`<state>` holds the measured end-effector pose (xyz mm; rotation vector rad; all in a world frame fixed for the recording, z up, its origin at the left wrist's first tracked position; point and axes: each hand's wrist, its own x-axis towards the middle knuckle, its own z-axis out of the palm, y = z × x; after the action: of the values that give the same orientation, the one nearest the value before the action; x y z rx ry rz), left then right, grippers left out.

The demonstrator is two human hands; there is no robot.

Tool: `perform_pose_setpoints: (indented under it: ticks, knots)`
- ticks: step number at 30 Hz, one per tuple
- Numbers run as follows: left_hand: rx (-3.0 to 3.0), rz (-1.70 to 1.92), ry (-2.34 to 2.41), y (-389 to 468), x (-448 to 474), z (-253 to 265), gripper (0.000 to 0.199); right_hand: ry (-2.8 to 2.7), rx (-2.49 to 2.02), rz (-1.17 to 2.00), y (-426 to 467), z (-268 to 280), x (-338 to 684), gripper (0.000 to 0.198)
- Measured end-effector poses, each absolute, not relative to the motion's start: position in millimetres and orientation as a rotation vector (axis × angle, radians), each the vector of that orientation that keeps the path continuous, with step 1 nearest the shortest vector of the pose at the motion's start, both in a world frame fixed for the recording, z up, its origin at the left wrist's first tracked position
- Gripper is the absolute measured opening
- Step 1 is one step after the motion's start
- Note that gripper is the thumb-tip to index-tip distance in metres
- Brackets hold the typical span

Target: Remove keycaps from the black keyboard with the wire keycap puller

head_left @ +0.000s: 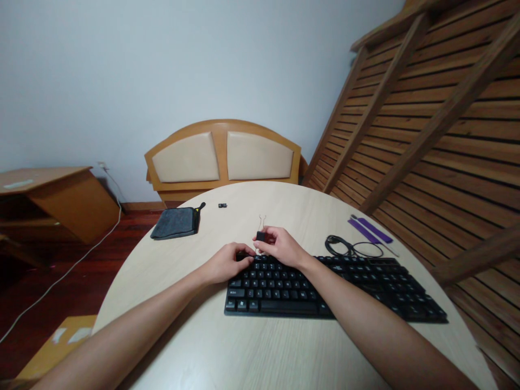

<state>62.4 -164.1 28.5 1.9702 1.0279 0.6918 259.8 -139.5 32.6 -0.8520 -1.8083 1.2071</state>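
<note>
A black keyboard [290,307] lies across the front of the table. My left hand [227,264] is closed at its upper left corner, the thumb resting over the top keys and the other fingers partly hidden behind the edge. Just above the top row, my right hand [280,246] pinches a small keycap puller [260,236], a black block with two thin wire prongs pointing up. A little wire also shows below my right fingertips, close to the left thumb. Whether it touches a key cannot be made out. My right forearm covers part of the keys.
Two small black pieces [222,205], apparently keycaps, lie near the far edge. A dark grey cloth pouch [175,223] is at the left. At the right are a coiled black cable [339,246], purple strips [370,229] and a thin rod. The round table [195,346] has a curved edge.
</note>
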Motion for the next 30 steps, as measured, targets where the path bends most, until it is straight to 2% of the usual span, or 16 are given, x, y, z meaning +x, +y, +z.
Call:
perform_pose_setpoints:
  ticks: [10, 25, 30]
  knots:
    - [2.020, 0.696, 1.020, -164.9, 59.6, 29.7, 0.022, -1.924, -0.842, 1.104, -142.1, 32.8, 261.2, 0.023]
    - [2.003, 0.715, 1.032, -164.4, 60.8, 27.0, 0.023, -2.228, -0.950, 0.555, -147.5, 41.1, 263.1, 0.021]
    - [2.014, 0.772, 1.101, -165.2, 65.4, 24.5, 0.019, -2.214, -1.029, 0.532, -147.0, 39.9, 263.7, 0.024]
